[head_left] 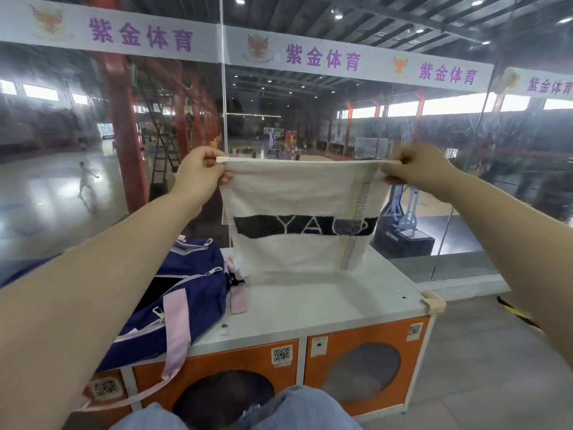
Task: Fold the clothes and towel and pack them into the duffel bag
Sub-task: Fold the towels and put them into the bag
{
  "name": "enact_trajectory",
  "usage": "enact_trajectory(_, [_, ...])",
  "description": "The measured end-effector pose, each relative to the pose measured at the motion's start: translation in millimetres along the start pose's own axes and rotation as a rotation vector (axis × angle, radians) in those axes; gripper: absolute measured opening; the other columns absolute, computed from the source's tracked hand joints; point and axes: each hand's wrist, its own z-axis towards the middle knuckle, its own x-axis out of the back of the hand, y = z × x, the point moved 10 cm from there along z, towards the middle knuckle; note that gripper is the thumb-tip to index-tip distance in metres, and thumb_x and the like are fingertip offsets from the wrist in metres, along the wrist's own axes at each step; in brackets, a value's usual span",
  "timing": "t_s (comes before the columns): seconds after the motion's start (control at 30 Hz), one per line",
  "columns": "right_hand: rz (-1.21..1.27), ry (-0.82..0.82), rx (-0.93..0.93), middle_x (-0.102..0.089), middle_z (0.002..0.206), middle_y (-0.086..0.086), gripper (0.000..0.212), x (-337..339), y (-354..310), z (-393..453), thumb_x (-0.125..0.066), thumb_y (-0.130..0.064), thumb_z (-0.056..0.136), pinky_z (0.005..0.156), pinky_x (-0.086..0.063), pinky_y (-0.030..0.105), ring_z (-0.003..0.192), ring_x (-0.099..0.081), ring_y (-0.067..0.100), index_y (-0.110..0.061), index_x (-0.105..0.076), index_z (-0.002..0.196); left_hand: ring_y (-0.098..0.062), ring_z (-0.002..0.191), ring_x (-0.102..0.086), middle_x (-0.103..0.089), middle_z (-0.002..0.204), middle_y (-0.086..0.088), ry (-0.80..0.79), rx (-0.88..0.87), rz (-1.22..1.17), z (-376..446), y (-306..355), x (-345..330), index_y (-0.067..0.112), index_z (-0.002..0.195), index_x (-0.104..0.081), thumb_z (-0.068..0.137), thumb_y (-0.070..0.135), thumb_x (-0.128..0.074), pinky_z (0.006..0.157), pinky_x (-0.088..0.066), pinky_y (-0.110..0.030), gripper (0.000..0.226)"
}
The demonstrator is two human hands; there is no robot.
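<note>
Fingers of our left hand and right hand pinch the towel's top corners; it hangs above the surface. We should keep corners level, fold evenly, then pack the bag.

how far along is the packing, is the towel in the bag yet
Not yet. In hand: the left hand and right hand pinch the top corners of the white towel, which hangs over the white counter, apparently already doubled. The navy duffel bag lies unzipped beside it; what is inside cannot be seen. Left: finish folding the towel and put it in. No other clothes are visible.
</note>
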Motion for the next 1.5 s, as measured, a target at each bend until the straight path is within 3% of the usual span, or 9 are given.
enact_trajectory(0.13, [-0.18,-0.237,-0.008,-0.071,0.079,0.001,0.01,-25.0,34.8,-61.2,-0.07,-0.016,0.089,0.065,-0.053,0.011,0.074,-0.069,0.014,-0.01,-0.068,0.082,-0.012,0.075,-0.061,-0.066,0.092,-0.003,-0.189,-0.032,0.238,-57.7,-36.4,-11.1,0.018,0.099,-0.062,0.091,0.006,-0.06,0.062,-0.05,-0.015,0.015])
enact_trajectory(0.2, [-0.199,-0.384,-0.04,-0.069,0.075,-0.003,0.009,-42.7,60.9,-94.7,-0.07,-0.013,0.089,0.056,-0.044,0.003,0.067,-0.064,0.005,-0.009,-0.07,0.081,-0.012,0.075,-0.06,-0.068,0.089,0.0,-0.343,-0.005,0.325,-93.4,-61.2,-18.1,0.02,0.095,-0.065,0.089,0.007,-0.064,0.066,-0.05,-0.019,0.014])
enact_trajectory(0.33, [-0.157,-0.68,-0.131,-0.071,0.075,0.0,0.002,-83.9,114.1,-153.6,-0.072,-0.01,0.085,0.065,-0.05,0.017,0.071,-0.065,0.009,-0.01,-0.073,0.083,-0.003,0.087,-0.066,-0.071,0.094,0.009,-0.656,0.102,0.416,-160.7,-110.9,-30.1,0.025,0.096,-0.068,0.086,0.013,-0.071,0.081,-0.051,-0.02,0.016])
enact_trajectory(0.43, [-0.165,-0.718,-0.15,-0.073,0.083,0.011,0.003,-102.1,136.7,-169.7,-0.073,-0.01,0.083,0.071,-0.054,0.029,0.074,-0.066,0.016,-0.008,-0.073,0.085,-0.001,0.087,-0.066,-0.071,0.096,0.007,-0.795,0.135,0.451,-188.7,-135.2,-37.6,0.023,0.097,-0.067,0.087,0.011,-0.069,0.082,-0.049,-0.02,0.017])
enact_trajectory(0.6, [-0.132,-0.65,-0.199,-0.073,0.088,0.013,0.007,-119.5,153.0,-159.4,-0.066,-0.006,0.087,0.074,-0.059,0.028,0.077,-0.07,0.016,-0.006,-0.071,0.092,-0.008,0.098,-0.065,-0.07,0.104,0.007,-0.714,0.23,0.392,-179.7,-160.6,-37.0,0.023,0.105,-0.065,0.09,0.016,-0.066,0.092,-0.052,-0.027,0.017])
enact_trajectory(0.8, [-0.183,-0.464,-0.264,-0.069,0.091,0.01,0.014,-132.4,174.4,-113.6,-0.054,-0.005,0.093,0.067,-0.055,0.022,0.079,-0.068,0.019,-0.01,-0.066,0.099,-0.018,0.094,-0.065,-0.064,0.107,0.002,-0.473,0.252,0.344,-134.1,-168.9,-59.2,0.023,0.113,-0.058,0.097,0.019,-0.055,0.074,-0.058,-0.032,0.017])
enact_trajectory(0.97, [-0.155,-0.333,-0.374,-0.069,0.082,0.014,0.02,-151.1,205.2,-82.1,-0.05,-0.001,0.089,0.059,-0.054,0.027,0.071,-0.064,0.022,-0.006,-0.066,0.1,-0.019,0.1,-0.054,-0.058,0.114,-0.002,-0.357,0.242,0.453,-98.4,-196.2,-90.8,0.021,0.114,-0.053,0.098,0.02,-0.046,0.081,-0.043,-0.031,0.017])
enact_trajectory(1.17, [-0.196,-0.296,-0.438,-0.066,0.089,0.007,0.023,-177.8,228.4,-62.3,-0.05,-0.007,0.086,0.08,-0.06,0.043,0.086,-0.065,0.03,-0.011,-0.067,0.101,-0.027,0.107,-0.053,-0.056,0.124,-0.01,-0.393,0.248,0.703,-82.3,-252.2,-114.8,0.013,0.118,-0.051,0.098,0.008,-0.038,0.08,-0.04,-0.031,0.024])
enact_trajectory(1.5, [-0.339,-0.345,-0.488,-0.055,0.135,0.008,0.039,-210.6,261.4,-65.7,-0.053,-0.021,0.095,0.084,-0.037,0.028,0.113,-0.052,0.026,-0.016,-0.054,0.134,-0.029,0.103,-0.055,-0.048,0.13,-0.011,-0.486,0.194,0.939,-89.9,-274.2,-133.3,0.014,0.126,-0.044,0.089,-0.004,-0.038,0.081,-0.049,-0.038,0.042])
